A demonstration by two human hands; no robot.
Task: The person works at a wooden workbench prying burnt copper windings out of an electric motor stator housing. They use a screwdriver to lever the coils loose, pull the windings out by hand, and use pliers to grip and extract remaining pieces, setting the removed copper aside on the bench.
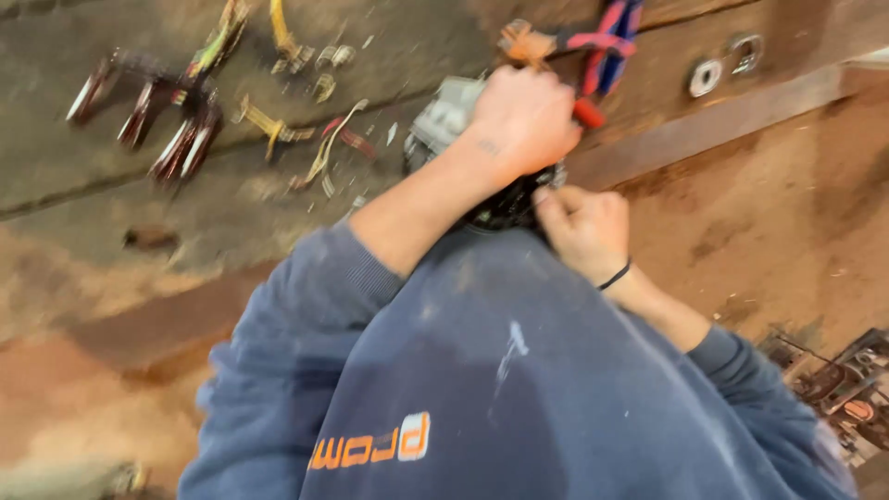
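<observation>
The picture is motion-blurred. My left hand [523,120] is closed over the top of a grey and black motor-like part [444,116] held against my body at the bench edge, and a red handle tip [588,113] pokes out of the fist. My right hand [583,227], with a dark band on its wrist, grips the black underside of the part [505,206]. What sits between the two hands is hidden. My blue sweatshirt [500,389] fills the lower part of the view.
On the worn wooden bench [111,194] lie red-and-blue-handled pliers [607,42], dark red-handled tools [167,125], several cut yellow and red wire pieces [278,130] and two metal rings [706,76]. Metal scrap [843,389] lies on the floor at the lower right.
</observation>
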